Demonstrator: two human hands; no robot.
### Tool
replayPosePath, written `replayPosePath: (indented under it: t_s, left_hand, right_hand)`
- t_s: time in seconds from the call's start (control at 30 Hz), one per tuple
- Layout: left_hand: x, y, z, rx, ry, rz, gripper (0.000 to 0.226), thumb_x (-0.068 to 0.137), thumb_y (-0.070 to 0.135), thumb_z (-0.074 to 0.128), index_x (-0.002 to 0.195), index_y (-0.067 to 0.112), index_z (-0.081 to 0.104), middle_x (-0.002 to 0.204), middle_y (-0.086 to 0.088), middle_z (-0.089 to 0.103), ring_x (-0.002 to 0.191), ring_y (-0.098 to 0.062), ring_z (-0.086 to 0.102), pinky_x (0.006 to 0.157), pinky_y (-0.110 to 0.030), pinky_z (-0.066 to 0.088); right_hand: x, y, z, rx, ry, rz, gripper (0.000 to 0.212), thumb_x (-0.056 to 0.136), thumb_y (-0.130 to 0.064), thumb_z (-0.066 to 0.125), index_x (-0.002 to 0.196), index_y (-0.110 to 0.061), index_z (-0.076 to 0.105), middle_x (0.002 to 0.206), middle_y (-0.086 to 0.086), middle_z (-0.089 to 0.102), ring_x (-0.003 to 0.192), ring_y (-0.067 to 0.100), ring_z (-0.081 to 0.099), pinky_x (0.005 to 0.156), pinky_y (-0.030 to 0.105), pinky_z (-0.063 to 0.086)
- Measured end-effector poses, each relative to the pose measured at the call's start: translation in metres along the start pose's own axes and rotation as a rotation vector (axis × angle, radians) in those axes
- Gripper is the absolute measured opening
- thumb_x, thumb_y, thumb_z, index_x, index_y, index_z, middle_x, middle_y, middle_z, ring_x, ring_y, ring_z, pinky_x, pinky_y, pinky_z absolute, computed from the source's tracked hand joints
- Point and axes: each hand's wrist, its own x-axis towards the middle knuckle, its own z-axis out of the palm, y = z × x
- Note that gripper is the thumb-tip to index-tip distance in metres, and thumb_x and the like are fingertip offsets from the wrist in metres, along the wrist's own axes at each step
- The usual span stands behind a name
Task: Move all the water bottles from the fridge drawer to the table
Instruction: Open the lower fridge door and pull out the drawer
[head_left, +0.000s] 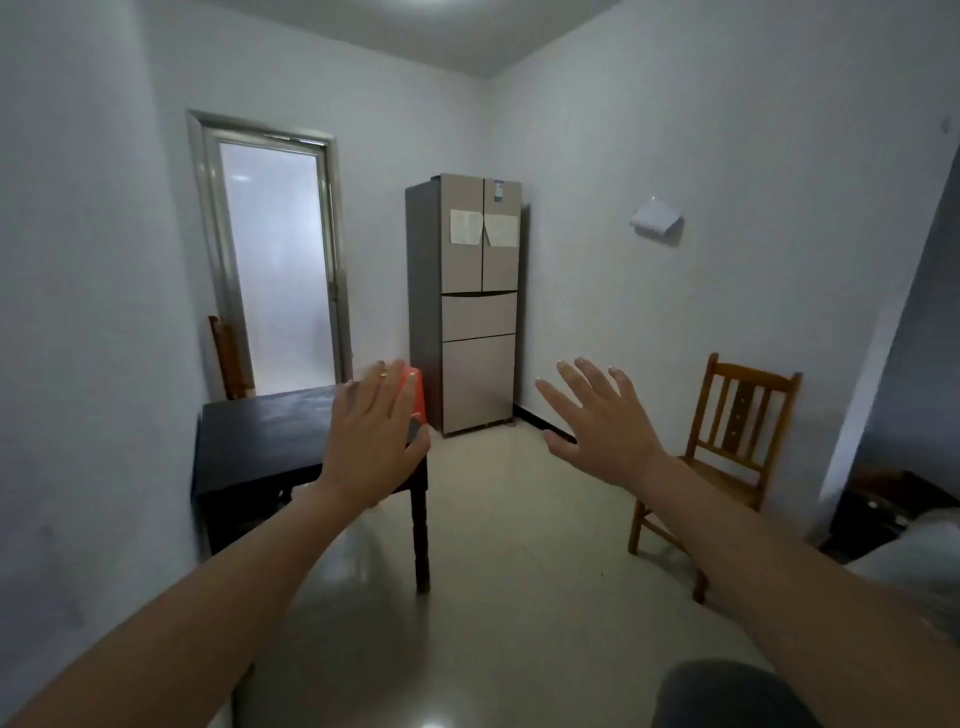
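Approach stage: left hand (371, 441) and right hand (597, 431) are held spread, each grip apart and empty. Water bottles are unseen, presumably behind the shut drawers (479, 316) of the tall beige multi-door fridge (462, 249), well apart. The dark wooden table (260, 431) corner could be struck in passing.

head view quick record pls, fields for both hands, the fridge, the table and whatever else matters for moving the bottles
left hand: raised, fingers straight, holds nothing
right hand: raised, fingers spread, holds nothing
fridge: at the far wall, doors and drawers all closed
water bottles: none in view
table: dark, along the left wall, nearer than the fridge
wooden chair: by the right wall
orange object: partly hidden behind the left hand, cannot tell what it is
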Motion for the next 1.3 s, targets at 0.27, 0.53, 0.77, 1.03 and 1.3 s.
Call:
replayPosePath:
  t_s: [0.27, 0.53, 0.77, 1.03, 1.3]
  left_hand:
    - [0.061, -0.012, 0.078, -0.037, -0.02, 0.041, 0.059, 0.083, 0.04, 0.039, 0.127, 0.002, 0.05, 0.136, -0.018, 0.048, 0.129, -0.036, 0.04, 0.103, -0.054, 0.031]
    - [0.147, -0.043, 0.159, -0.085, -0.023, 0.081, 0.051, 0.082, 0.031, 0.058, 0.123, 0.001, 0.052, 0.134, -0.02, 0.049, 0.126, -0.037, 0.042, 0.101, -0.053, 0.033]
    - [0.206, -0.035, 0.23, -0.19, -0.045, 0.109, 0.06, 0.079, 0.04, 0.036, 0.116, -0.002, 0.058, 0.126, -0.024, 0.055, 0.118, -0.042, 0.051, 0.094, -0.057, 0.038]
    - [0.279, 0.001, 0.32, -0.206, -0.074, 0.121, 0.07, 0.081, 0.049, 0.027, 0.125, 0.001, 0.051, 0.135, -0.022, 0.048, 0.127, -0.042, 0.041, 0.098, -0.058, 0.033]
    - [0.373, 0.042, 0.38, -0.245, -0.063, 0.045, 0.066, 0.08, 0.043, 0.041, 0.128, -0.001, 0.048, 0.138, -0.022, 0.044, 0.131, -0.042, 0.036, 0.102, -0.059, 0.028]
  right_hand:
    - [0.043, 0.022, 0.083, -0.023, 0.022, 0.012, 0.053, 0.066, -0.036, 0.078, 0.111, -0.01, 0.065, 0.11, 0.02, 0.064, 0.1, 0.035, 0.063, 0.078, 0.049, 0.051]
    - [0.101, 0.053, 0.157, -0.081, 0.005, 0.065, 0.051, 0.069, -0.034, 0.076, 0.112, -0.009, 0.064, 0.111, 0.021, 0.064, 0.1, 0.035, 0.062, 0.078, 0.049, 0.051]
    - [0.122, 0.088, 0.221, -0.118, -0.094, 0.121, 0.054, 0.078, -0.037, 0.068, 0.124, -0.013, 0.057, 0.126, 0.017, 0.058, 0.117, 0.035, 0.054, 0.091, 0.052, 0.044]
    - [0.136, 0.165, 0.298, -0.152, -0.137, 0.144, 0.055, 0.08, -0.039, 0.065, 0.128, -0.015, 0.054, 0.131, 0.017, 0.054, 0.123, 0.038, 0.049, 0.097, 0.058, 0.038]
    - [0.171, 0.262, 0.376, -0.114, -0.086, 0.15, 0.054, 0.072, -0.034, 0.075, 0.119, -0.011, 0.062, 0.121, 0.02, 0.061, 0.113, 0.039, 0.057, 0.086, 0.058, 0.046]
